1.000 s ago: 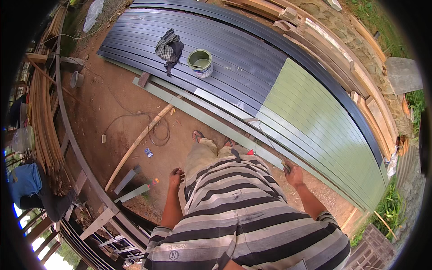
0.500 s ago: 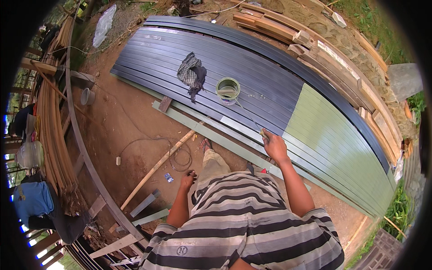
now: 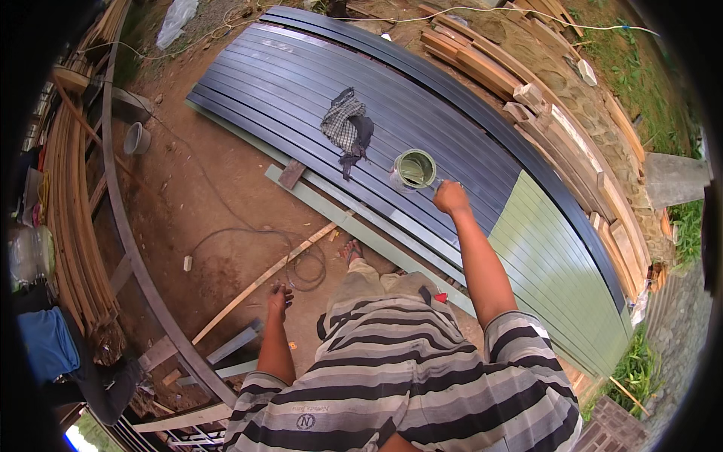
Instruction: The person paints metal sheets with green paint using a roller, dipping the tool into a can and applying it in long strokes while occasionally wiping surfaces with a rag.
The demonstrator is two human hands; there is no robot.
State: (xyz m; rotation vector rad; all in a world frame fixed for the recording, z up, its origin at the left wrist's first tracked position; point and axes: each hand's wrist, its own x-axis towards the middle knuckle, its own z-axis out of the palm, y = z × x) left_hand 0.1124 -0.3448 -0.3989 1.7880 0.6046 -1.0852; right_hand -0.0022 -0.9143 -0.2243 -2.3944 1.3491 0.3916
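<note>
A grey bucket [image 3: 138, 139] stands on the brown dirt ground [image 3: 166, 218] at ten o'clock; a crumpled white plastic sheet [image 3: 177, 24] lies nearer eleven. Long brown planks [image 3: 70, 218] are stacked at nine, timber beams [image 3: 574, 137] at two; green grass [image 3: 642, 367] grows at four.

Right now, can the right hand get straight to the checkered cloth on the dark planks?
Probably not directly: the paint can stands between the right hand and the checkered cloth, and that hand seems to grip a tool.
</note>
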